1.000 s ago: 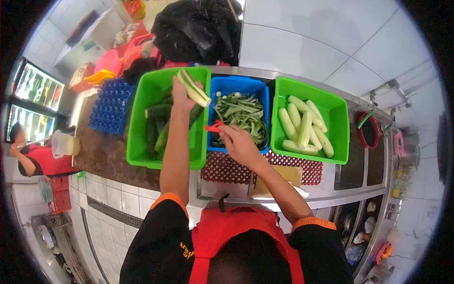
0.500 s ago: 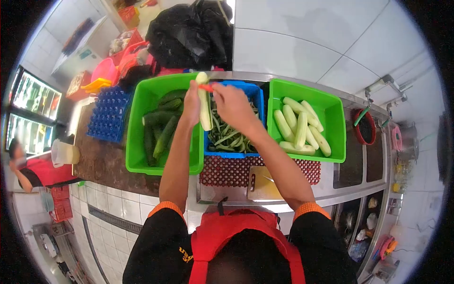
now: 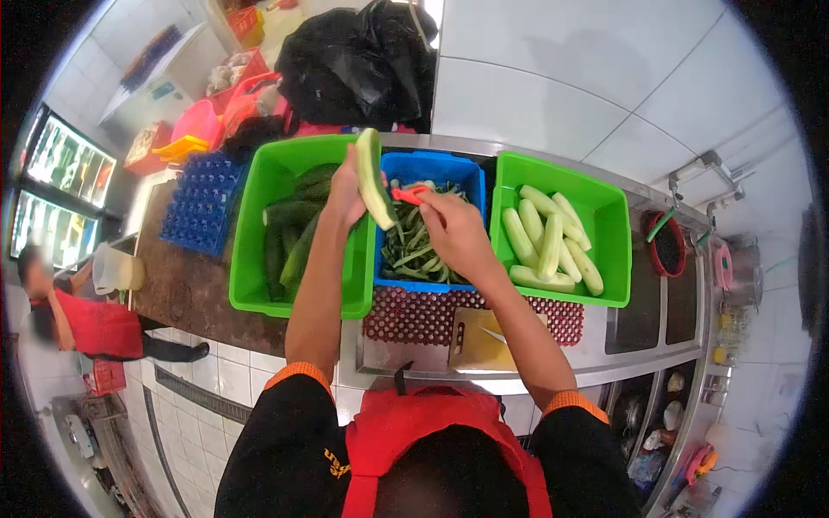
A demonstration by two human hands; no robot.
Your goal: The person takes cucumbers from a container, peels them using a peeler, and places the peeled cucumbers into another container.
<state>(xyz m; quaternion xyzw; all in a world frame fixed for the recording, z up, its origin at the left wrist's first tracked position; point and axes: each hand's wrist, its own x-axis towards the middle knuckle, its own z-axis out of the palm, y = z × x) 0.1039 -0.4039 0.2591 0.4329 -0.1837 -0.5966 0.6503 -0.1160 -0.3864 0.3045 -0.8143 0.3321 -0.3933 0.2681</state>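
My left hand [image 3: 345, 194] is closed around a partly peeled cucumber [image 3: 372, 173], pale with a strip of dark skin left on it. It is held tilted above the gap between the left green tub [image 3: 245, 226] and the blue tub [image 3: 434, 159]. In my right hand [image 3: 456, 231] is a red peeler [image 3: 409, 192], just right of the cucumber and over the blue tub. Peel strips [image 3: 413, 246] fill much of that tub. Unpeeled dark green cucumbers [image 3: 287, 216] lie in the left tub. Several peeled ones [image 3: 550, 246] lie in the right green tub [image 3: 615, 220].
A knife [image 3: 492, 334] rests on a yellow cutting board [image 3: 473, 345] near the counter's front edge, beside a red perforated mat [image 3: 406, 315]. Blue egg trays [image 3: 200, 203] and a plastic jug [image 3: 117, 269] stand at left. A person in a red apron [image 3: 99, 328] is farther left.
My right hand and the peeler have moved down and right, from the cucumber's upper end. The cucumber has turned, showing more green skin. The person at left shows more fully.
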